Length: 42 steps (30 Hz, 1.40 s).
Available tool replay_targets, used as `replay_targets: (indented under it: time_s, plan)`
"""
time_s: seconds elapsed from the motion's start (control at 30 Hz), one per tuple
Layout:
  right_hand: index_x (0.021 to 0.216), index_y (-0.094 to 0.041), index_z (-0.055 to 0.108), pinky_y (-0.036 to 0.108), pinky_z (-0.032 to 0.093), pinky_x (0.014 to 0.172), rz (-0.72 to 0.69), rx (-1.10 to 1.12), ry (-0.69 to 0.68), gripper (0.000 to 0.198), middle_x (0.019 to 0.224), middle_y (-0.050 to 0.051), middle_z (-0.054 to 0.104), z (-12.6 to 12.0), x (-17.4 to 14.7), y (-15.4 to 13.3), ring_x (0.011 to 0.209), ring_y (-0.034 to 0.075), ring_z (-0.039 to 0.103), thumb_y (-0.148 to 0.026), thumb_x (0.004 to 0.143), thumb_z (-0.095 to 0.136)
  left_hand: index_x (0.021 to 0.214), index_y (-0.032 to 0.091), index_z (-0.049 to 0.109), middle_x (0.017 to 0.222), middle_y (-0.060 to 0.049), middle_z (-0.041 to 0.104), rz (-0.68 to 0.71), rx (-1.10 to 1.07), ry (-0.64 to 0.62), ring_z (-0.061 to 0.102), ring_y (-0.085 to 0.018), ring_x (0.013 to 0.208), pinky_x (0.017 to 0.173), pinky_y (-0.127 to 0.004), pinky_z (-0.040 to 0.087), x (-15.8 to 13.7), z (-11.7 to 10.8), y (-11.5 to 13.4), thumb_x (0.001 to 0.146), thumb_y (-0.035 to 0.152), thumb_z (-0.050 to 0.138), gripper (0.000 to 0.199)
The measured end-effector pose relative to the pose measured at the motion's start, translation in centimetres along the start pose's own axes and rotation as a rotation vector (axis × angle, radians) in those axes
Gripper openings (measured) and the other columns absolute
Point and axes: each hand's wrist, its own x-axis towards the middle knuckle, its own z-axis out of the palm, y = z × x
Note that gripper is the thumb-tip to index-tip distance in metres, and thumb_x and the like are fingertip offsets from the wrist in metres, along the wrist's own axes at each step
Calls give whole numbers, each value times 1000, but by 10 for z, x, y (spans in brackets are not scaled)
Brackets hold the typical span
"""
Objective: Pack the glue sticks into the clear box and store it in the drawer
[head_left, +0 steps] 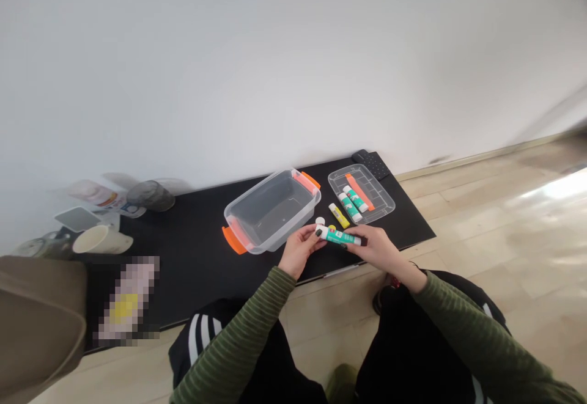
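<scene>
Between both hands, just above the front edge of the black table, a green-and-white glue stick (339, 235) lies nearly level. My left hand (300, 248) pinches its white left end, and my right hand (373, 246) grips the other end. Behind them on the table is a yellow glue stick (339, 215). A round white piece (320, 222) and a small yellow piece (332, 228) are partly covered by the held stick. Two more green-and-white glue sticks (350, 207) rest on a clear lid (383, 203) with an orange strip. To the left stands a clear plastic box (275, 208) with orange latches, its top uncovered.
The black table (197, 257) runs along a white wall. At its left are a paper cup (103, 240), a dark mesh container (150, 196) and a blurred-out patch (126, 300). A black dotted object (373, 164) lies at the far right corner. Brown cloth (41, 318) fills the lower left.
</scene>
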Motion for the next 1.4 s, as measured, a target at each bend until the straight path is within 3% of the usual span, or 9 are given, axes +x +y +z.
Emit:
replay_targets:
  time_s: [0.13,0.27,0.47,0.53,0.67,0.77,0.9,1.2,1.4]
  plan:
    - [98,-22,74,23,45,61,121,36,-116,23,82,0,73,0,-1,-2,67,14,63,-31,78,66,101,11,71,101,-12,73,-7,30,-19,69,-19,91,91,-37,55,-1,2,-1,69,36,83,42]
    - [98,-21,72,23,45,64,127,9,-209,22,83,0,73,4,-3,-9,71,15,65,-28,78,65,105,12,71,104,-13,73,20,65,-25,69,-22,96,95,-41,53,-3,7,0,69,37,83,45]
    - [93,-21,67,23,39,64,96,-268,-253,16,84,3,70,8,1,-15,78,17,64,-31,81,64,110,14,67,104,-11,72,105,241,5,68,-21,92,86,-39,56,3,2,0,74,39,77,46]
    - [92,-20,66,23,37,63,132,-347,-213,17,85,4,69,8,6,-11,78,17,64,-35,83,63,112,16,65,102,-9,70,188,394,63,67,-19,87,80,-36,56,9,-4,-1,79,37,72,39]
    - [101,-19,64,25,38,66,264,-469,-102,25,91,7,72,12,21,-2,83,21,67,-39,87,59,103,20,66,96,-6,64,420,930,96,61,-16,77,80,-34,52,19,-10,-11,84,24,63,19]
    - [105,-17,64,28,42,70,320,-575,-106,31,96,12,72,17,31,3,89,25,68,-41,87,58,105,20,64,103,-6,58,519,1252,16,59,-17,84,83,-33,50,20,-10,-20,85,20,60,20]
    - [104,-15,64,31,45,73,347,-650,-172,35,96,15,72,25,38,5,91,28,69,-44,87,58,111,22,58,108,-6,53,539,1516,7,57,-19,97,85,-31,49,19,-9,-27,85,17,58,26]
    - [107,-17,62,33,49,72,330,-703,-180,35,99,17,71,44,41,5,89,28,69,-45,87,59,105,21,54,107,-6,50,543,1567,24,57,-19,95,82,-31,49,20,-12,-27,87,15,54,19]
    - [104,-20,62,31,47,73,318,-666,-90,30,99,13,70,24,47,12,90,26,67,-45,93,51,103,19,52,107,-7,51,499,1577,23,57,-20,95,84,-33,48,20,-10,-23,87,16,54,16]
